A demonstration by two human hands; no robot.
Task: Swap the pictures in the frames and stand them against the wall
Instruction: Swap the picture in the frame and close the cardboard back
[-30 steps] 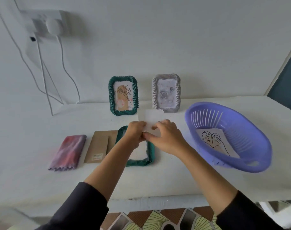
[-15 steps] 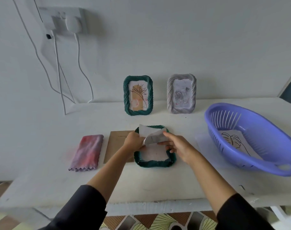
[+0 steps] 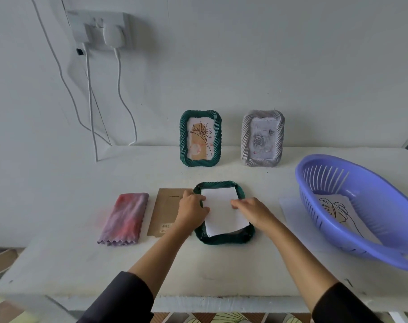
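Head view: white table (image 3: pixel 221 264) stands against a pale wall (image 3: pixel 245 54) with socket (image 3: pixel 98 26) and hanging cables (image 3: pixel 118 73). Green frame (image 3: pixel 200 138) and grey frame (image 3: pixel 262 138) stand upright at the wall. Third frame (image 3: pixel 224 240) lies face down mid-table, paper (image 3: pixel 222 210) on it. Left hand (image 3: pixel 192 212) and right hand (image 3: pixel 252 210) touch the paper's side edges, fingers curled; can't tell if pinching or pressing. Backing (image 3: pixel 165 210) and cloth (image 3: pixel 126 219) lie left, basket (image 3: pixel 326 220) with leaf print (image 3: pixel 335 209) right.
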